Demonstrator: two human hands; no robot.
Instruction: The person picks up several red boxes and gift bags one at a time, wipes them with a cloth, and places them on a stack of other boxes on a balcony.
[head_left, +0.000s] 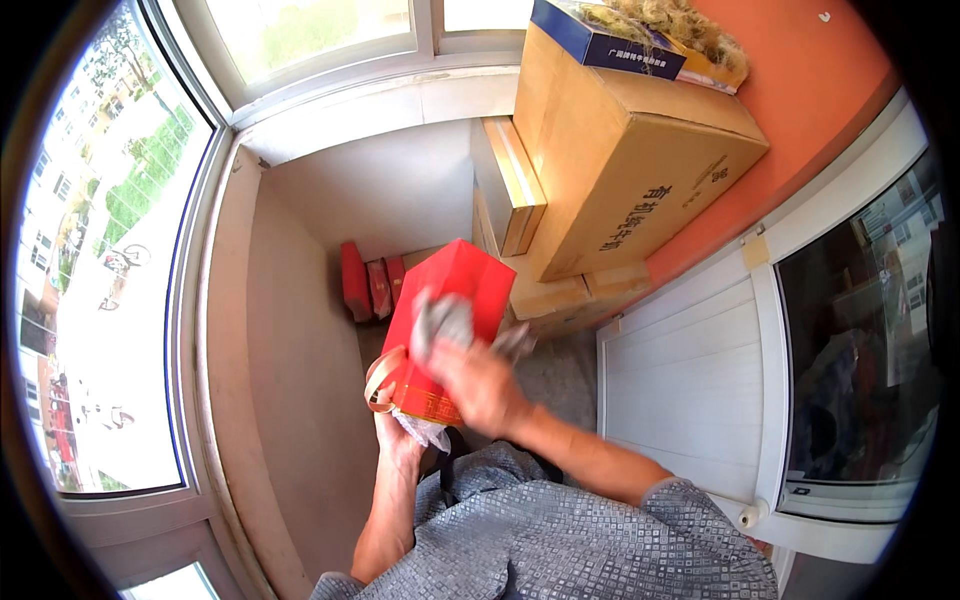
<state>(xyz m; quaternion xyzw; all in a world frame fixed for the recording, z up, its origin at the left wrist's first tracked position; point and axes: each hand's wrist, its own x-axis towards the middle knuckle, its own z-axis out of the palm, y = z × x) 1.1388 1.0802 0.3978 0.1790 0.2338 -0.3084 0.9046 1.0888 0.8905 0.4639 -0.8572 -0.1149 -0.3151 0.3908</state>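
Observation:
A red paper gift bag (480, 279) with gold print near one end is held up in front of my body. My left hand (394, 420) grips it at its lower left end, beside a ribbon handle (384, 375); most of those fingers are behind the bag. Clear crinkled plastic (426, 431) sticks out of the near end. Over the bag's upper face, my right hand (480, 386) holds a grey cloth (444, 322) that is blurred by motion. A loose end of cloth (514, 341) hangs off the bag's right side.
Red boxes (367, 289) stand in the far left corner. A large cardboard carton (652, 172) rests on other cartons (559, 296), with an open blue box (611, 41) of dried fibrous material on top. A white door (682, 375) is at right, a window (127, 247) at left.

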